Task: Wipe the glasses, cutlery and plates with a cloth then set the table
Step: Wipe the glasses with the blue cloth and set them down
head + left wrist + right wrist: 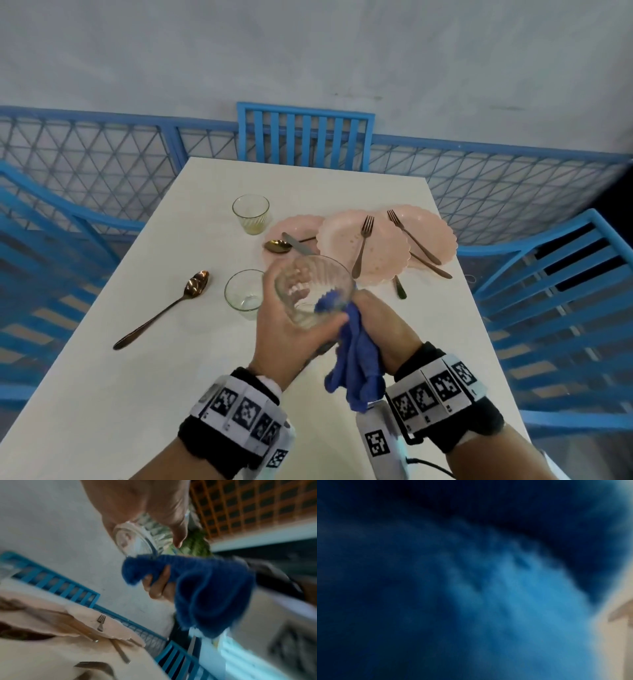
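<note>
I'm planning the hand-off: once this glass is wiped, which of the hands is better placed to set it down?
Probably the left hand: it already grips the glass, while the right hand holds the blue cloth.

Both forearms come in bare from the bottom edge, and each wrist carries a black fabric band (219,442) wrapped with a row of white tiles printed with black square code markers. The left hand (284,329) sits above one such band; the right hand (387,329) above another (442,397). A white block with its own marker (376,445) hangs beneath the right wrist, trailing a thin black cable (431,466).
</note>
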Demonstrator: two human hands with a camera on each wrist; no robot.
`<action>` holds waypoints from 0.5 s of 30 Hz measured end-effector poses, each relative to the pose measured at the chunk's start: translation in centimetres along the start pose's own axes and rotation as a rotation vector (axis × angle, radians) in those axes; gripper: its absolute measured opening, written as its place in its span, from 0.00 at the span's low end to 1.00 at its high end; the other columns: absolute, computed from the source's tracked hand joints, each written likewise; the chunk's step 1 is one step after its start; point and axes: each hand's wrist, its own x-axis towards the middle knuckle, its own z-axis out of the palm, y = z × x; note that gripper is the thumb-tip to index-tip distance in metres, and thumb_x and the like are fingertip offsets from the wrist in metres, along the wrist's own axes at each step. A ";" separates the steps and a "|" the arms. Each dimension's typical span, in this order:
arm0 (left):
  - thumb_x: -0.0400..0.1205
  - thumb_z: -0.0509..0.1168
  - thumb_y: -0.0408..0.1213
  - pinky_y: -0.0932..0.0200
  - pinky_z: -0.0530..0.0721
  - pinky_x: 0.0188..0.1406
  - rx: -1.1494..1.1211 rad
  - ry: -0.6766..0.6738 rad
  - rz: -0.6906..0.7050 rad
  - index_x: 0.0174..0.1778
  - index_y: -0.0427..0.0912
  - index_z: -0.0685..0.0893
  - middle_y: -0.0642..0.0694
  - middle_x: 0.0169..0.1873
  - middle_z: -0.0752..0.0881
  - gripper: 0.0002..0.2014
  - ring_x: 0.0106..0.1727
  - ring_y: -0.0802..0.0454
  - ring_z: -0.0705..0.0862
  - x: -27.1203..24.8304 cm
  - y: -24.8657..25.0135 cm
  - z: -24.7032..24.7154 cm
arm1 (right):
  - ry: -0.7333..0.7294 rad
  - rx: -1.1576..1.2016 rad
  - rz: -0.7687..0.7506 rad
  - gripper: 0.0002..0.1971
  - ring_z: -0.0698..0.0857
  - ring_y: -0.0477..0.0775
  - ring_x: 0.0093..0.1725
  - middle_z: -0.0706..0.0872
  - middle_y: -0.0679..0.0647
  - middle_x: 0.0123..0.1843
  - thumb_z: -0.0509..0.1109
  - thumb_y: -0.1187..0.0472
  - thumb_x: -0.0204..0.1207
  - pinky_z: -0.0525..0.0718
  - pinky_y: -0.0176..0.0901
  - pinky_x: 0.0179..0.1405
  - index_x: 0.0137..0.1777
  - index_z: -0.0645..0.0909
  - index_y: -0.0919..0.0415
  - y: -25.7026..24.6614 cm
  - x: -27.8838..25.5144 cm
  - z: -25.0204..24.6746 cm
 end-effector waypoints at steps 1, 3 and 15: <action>0.57 0.82 0.30 0.61 0.82 0.57 -0.071 0.044 -0.085 0.65 0.65 0.70 0.55 0.60 0.82 0.45 0.60 0.59 0.83 0.1 0.1 -0.3 | 0.064 0.011 -0.080 0.17 0.88 0.56 0.49 0.89 0.59 0.49 0.63 0.47 0.79 0.84 0.55 0.54 0.53 0.82 0.61 -0.2 -0.1 -0.1; 0.62 0.80 0.28 0.61 0.86 0.48 -0.185 -0.014 -0.290 0.70 0.55 0.69 0.49 0.56 0.85 0.43 0.53 0.57 0.87 0.8 0.6 -0.5 | 0.187 -0.054 -0.349 0.18 0.85 0.54 0.58 0.86 0.57 0.57 0.64 0.44 0.77 0.80 0.54 0.64 0.58 0.79 0.57 -0.9 -0.5 0.1; 0.86 0.51 0.53 0.60 0.87 0.29 -0.430 -0.158 -0.946 0.56 0.38 0.82 0.31 0.54 0.87 0.23 0.39 0.53 0.89 2.6 0.8 -1.6 | 0.019 -1.175 -1.302 0.24 0.75 0.50 0.26 0.78 0.52 0.22 0.69 0.42 0.72 0.71 0.36 0.33 0.26 0.79 0.62 -0.7 -0.4 1.0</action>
